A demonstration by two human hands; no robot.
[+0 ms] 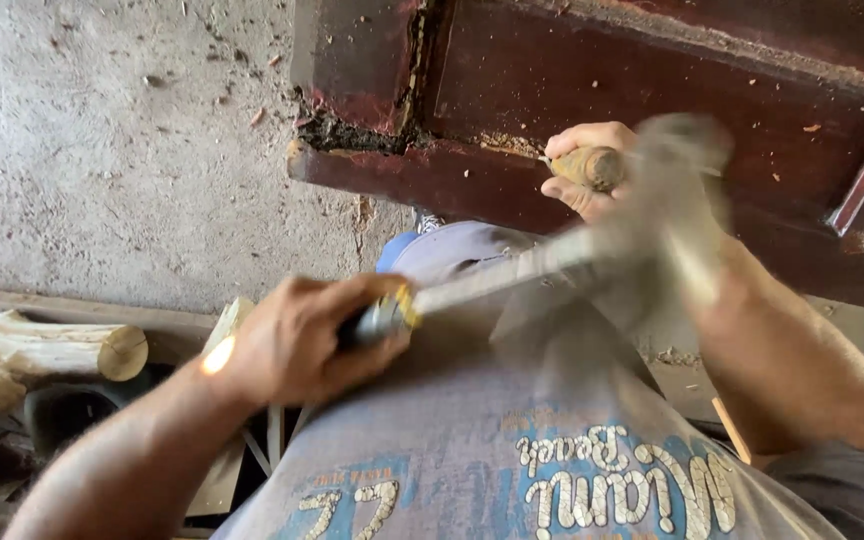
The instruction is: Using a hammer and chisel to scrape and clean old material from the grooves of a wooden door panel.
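Head view. Left: pale cut logs (47,352) lie on the concrete floor (102,150). Centre: one hand (297,340), at picture left, is closed around the handle of a motion-blurred hammer (592,250). Right: the other hand (582,170) grips a wooden-handled chisel (592,165) against the dark red, chipped door (652,120); the blurred hammer head partly hides it.

no packages, labels, signs or screens in view, only bare wood and concrete
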